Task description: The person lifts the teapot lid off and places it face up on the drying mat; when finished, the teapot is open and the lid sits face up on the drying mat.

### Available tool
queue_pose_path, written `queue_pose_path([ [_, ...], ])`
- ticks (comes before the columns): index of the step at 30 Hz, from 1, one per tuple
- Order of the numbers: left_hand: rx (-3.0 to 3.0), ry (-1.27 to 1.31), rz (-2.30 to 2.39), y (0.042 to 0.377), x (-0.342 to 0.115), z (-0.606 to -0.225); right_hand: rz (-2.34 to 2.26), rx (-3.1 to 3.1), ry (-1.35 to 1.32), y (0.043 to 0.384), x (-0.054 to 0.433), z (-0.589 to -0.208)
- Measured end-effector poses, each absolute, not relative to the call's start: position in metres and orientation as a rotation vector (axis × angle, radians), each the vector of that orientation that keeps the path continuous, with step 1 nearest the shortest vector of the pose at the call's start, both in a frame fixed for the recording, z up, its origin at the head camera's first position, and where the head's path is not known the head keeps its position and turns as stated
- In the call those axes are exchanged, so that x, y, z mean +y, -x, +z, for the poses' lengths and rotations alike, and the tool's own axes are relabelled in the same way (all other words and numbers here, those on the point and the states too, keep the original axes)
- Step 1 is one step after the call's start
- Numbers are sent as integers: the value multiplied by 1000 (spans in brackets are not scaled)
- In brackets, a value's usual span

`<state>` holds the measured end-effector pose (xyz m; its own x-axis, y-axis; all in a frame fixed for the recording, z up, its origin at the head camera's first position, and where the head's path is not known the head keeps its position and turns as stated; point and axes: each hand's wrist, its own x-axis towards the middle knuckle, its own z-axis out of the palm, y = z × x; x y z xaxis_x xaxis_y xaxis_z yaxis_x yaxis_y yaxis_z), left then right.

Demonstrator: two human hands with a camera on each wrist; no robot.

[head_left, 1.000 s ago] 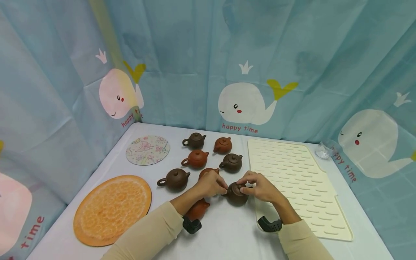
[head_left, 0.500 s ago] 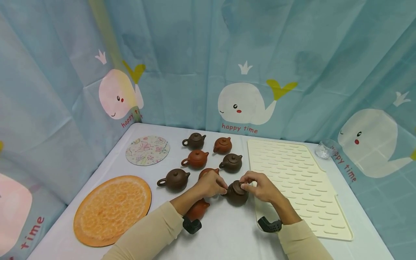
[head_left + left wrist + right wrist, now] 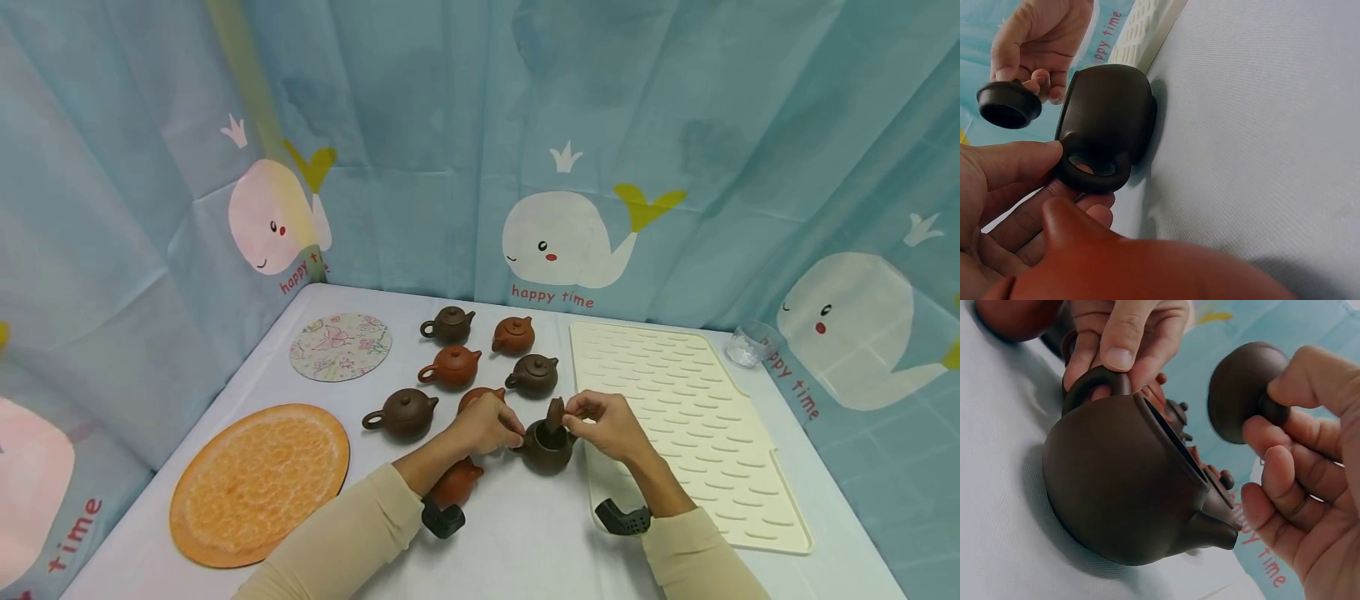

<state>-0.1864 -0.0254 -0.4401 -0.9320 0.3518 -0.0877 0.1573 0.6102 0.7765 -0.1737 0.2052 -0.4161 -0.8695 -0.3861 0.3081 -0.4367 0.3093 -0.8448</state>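
Note:
A dark brown teapot point(image 3: 547, 459) stands uncovered on the white cloth, its round opening showing. My left hand point(image 3: 484, 423) pinches its loop handle point(image 3: 1094, 178) between thumb and fingers. Just above the opening, my right hand point(image 3: 611, 425) holds the teapot's lid point(image 3: 1244, 387) by its knob, thumb against the fingers. The lid is tipped on edge in the head view and apart from the rim. In the right wrist view the short spout point(image 3: 1210, 530) points toward the right hand's side. A reddish teapot point(image 3: 1147, 269) sits close to my left hand.
Several more brown and reddish teapots, one a brown teapot point(image 3: 406, 415), stand left of and behind my hands. A cream ridged mat point(image 3: 675, 417) lies at right, with a clear cup point(image 3: 746, 348) beyond it. An orange round mat point(image 3: 258, 487) and a floral round mat point(image 3: 341, 347) lie at left.
The right hand has lifted the lid off the teapot, tilting it upright and exposing the opening. The left hand stays at the handle.

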Motion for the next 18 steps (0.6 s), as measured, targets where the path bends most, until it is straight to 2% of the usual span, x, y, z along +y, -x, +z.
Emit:
queue_pose_path([
  [10, 2614, -424, 1208, 187, -24, -440, 1971, -2335, -613, 188, 227, -442],
  [18, 2610, -401, 1197, 186, -25, -439, 2434, -1980, -698, 182, 228, -439],
])
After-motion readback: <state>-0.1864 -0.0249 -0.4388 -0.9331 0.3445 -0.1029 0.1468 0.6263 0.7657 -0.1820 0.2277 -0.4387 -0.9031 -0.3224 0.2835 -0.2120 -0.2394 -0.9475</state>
